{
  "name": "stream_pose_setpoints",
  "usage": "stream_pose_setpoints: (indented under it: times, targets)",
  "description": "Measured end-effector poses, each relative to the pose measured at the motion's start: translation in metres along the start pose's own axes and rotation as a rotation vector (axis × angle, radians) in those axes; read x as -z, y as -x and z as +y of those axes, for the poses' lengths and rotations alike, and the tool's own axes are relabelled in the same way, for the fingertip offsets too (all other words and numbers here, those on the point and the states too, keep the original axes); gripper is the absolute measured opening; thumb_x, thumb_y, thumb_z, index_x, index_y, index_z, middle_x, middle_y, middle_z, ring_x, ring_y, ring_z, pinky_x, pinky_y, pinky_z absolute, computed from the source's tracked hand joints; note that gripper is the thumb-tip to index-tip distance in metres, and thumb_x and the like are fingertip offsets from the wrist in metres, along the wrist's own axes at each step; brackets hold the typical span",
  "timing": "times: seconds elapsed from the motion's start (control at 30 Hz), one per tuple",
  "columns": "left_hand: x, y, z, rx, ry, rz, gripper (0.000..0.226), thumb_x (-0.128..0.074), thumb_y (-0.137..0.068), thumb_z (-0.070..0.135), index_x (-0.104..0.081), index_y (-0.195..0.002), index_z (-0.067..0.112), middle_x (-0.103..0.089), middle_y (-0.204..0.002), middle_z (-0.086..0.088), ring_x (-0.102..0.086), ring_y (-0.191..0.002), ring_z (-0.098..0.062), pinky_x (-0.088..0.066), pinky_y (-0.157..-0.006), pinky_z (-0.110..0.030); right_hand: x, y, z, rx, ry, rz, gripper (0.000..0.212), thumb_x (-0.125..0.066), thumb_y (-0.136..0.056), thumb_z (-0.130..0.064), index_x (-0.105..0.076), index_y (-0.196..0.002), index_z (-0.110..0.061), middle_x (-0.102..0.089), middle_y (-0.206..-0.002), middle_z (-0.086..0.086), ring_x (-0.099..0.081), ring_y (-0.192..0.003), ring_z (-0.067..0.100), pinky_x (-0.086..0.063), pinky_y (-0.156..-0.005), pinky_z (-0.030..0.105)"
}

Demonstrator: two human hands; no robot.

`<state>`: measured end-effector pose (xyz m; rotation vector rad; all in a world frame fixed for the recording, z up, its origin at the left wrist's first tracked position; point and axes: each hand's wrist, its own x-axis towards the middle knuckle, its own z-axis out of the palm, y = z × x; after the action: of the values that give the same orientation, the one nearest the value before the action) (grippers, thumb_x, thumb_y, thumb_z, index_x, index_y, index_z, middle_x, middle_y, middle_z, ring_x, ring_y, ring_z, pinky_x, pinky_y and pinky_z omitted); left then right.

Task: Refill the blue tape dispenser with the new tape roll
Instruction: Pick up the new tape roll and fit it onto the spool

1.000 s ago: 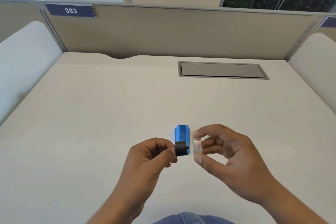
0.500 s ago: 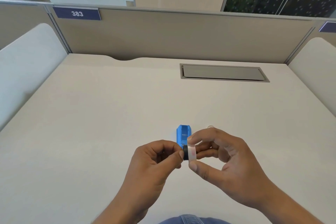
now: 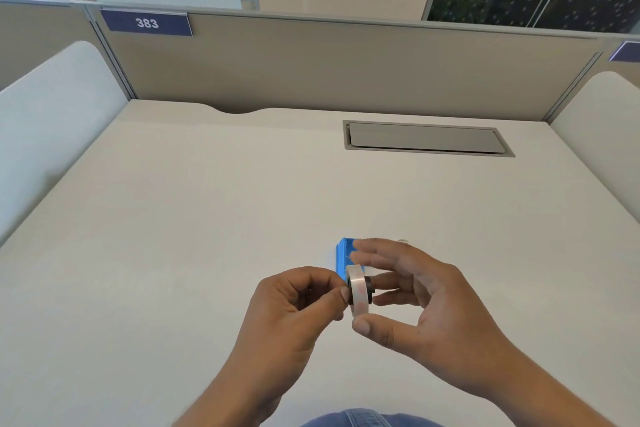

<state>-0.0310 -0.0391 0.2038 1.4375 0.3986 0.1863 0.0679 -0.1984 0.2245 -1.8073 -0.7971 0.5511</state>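
Observation:
The blue tape dispenser point(image 3: 343, 255) lies on the beige desk point(image 3: 207, 218), just beyond my hands and partly hidden by them. A clear tape roll point(image 3: 358, 289) is held upright above the desk, with a black spool point(image 3: 370, 287) pushed through its hole and sticking out on the right. My left hand point(image 3: 294, 308) pinches the spool's left end between thumb and forefinger. My right hand point(image 3: 422, 305) holds the roll, thumb under its rim and fingers over its top and right side.
A grey cable hatch point(image 3: 426, 139) is set into the desk at the back right. Beige partition panels point(image 3: 346, 69) with a "383" label point(image 3: 147, 23) close off the far side; white side screens stand left and right.
The black spool and the tape roll were apart one second ago; they came together and the spool now sits inside the roll. Both hands moved slightly closer.

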Motion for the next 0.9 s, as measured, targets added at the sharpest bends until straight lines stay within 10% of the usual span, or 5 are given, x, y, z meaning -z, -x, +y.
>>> stream_pose_setpoints:
  times: [0.33,0.7,0.9]
  targets:
    - [0.002,-0.014,-0.004,0.011,-0.019,0.013,0.018,-0.071,-0.074,0.032,-0.075,-0.077,0.015,-0.066,-0.065,-0.003,-0.055,-0.064,-0.012,-0.045,-0.067,-0.026,0.006,-0.008,0.008,-0.044,-0.079,0.067,0.033,-0.076,-0.080,0.002,-0.076,-0.103,-0.022,-0.077,-0.098,-0.001,-0.072,-0.090,0.022,-0.058,-0.079,0.027]
    - [0.004,-0.032,-0.006,-0.001,-0.034,-0.027,0.019,-0.067,-0.080,0.030,-0.074,-0.098,0.028,-0.075,-0.091,0.001,-0.068,-0.075,-0.011,-0.053,-0.072,-0.022,0.006,-0.024,0.018,0.007,-0.131,0.122,0.028,-0.074,-0.073,-0.005,-0.077,-0.092,-0.024,-0.077,-0.087,0.000,-0.072,-0.079,0.022,-0.056,-0.073,0.020]
    - [0.008,-0.043,-0.012,0.016,-0.081,-0.017,0.018,-0.076,-0.083,0.014,-0.079,-0.095,0.028,-0.080,-0.089,-0.002,-0.072,-0.089,-0.028,-0.057,-0.083,-0.044,0.009,-0.032,0.030,-0.031,-0.148,0.152,0.032,-0.074,-0.076,0.010,-0.077,-0.091,-0.019,-0.077,-0.086,0.001,-0.073,-0.078,0.021,-0.056,-0.072,0.019]
